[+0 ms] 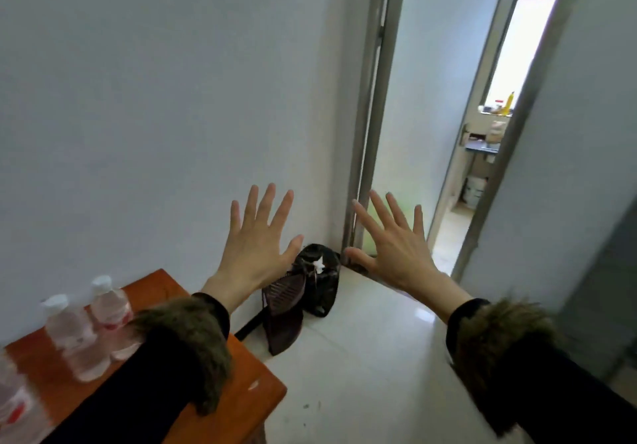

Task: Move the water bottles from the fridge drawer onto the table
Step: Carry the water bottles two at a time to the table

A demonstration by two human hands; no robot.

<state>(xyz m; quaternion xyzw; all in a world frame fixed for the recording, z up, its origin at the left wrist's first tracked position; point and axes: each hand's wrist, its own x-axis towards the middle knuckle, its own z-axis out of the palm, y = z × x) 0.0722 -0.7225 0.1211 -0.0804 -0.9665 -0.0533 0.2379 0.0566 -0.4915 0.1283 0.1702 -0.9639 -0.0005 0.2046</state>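
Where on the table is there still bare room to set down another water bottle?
The wooden table is bare along its right side, between the left sleeve and the right edge, and at the far corner behind the two standing water bottles. The left side is crowded: those two bottles plus a blurred third bottle at the frame edge. Both hands, left hand and right hand, are empty.

two water bottles (90,323) stand on the table (241,392), a third (13,405) at its left edge; right of the table, a bag (319,281) sits on the floor.
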